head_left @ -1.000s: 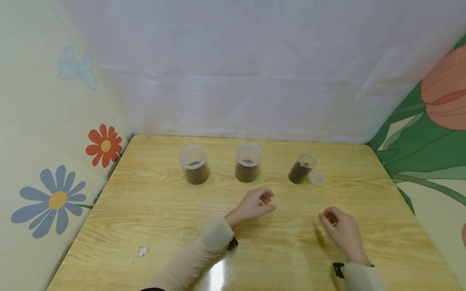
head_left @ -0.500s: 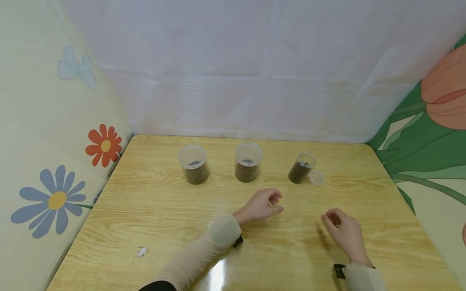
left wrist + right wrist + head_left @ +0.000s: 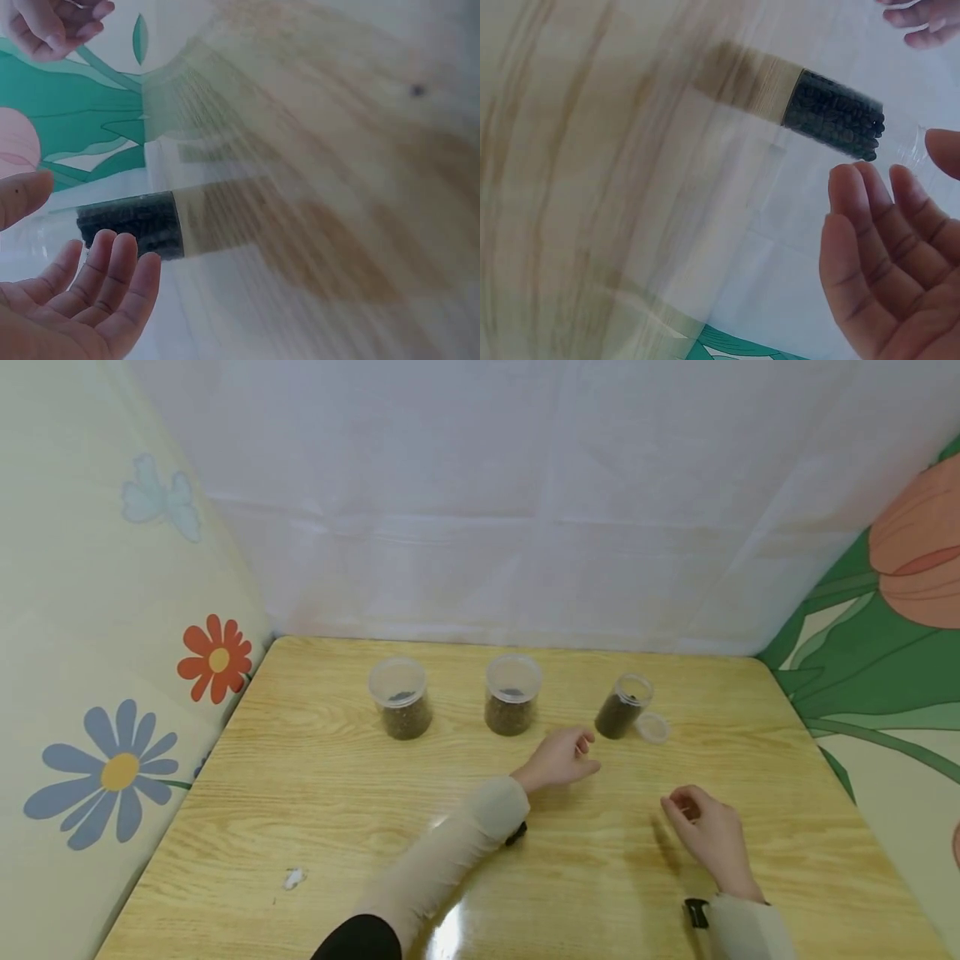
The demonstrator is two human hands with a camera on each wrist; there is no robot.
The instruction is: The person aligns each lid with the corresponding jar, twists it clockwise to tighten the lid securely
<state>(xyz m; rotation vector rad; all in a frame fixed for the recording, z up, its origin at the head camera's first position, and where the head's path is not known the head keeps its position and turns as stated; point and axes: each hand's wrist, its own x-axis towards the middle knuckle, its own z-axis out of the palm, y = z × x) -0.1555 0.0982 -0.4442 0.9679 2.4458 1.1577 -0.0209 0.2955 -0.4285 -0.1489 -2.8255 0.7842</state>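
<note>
A slim clear jar (image 3: 620,710) of dark beans stands on the right of the table, its top uncovered. Against its right side lies a round clear lid (image 3: 652,727). My left hand (image 3: 564,758) hovers in front of the jar and to its left, fingers loosely bent and holding nothing; the left wrist view shows the beans (image 3: 135,221) just beyond its fingertips. Lower right, my right hand (image 3: 708,835) stays above the table, fingers relaxed and nothing in them. In the right wrist view the bean jar (image 3: 836,112) appears past its fingers.
Two wider clear jars, the left one (image 3: 403,706) and the middle one (image 3: 512,702), hold dark contents at the back of the wooden table (image 3: 360,810). A small white patch (image 3: 294,878) marks the front left. A pale cloth (image 3: 495,527) hangs behind the table.
My left hand has moved right and slightly forward, closer to the slim jar. The right hand has hardly moved, and the jars and lid stay where they were.
</note>
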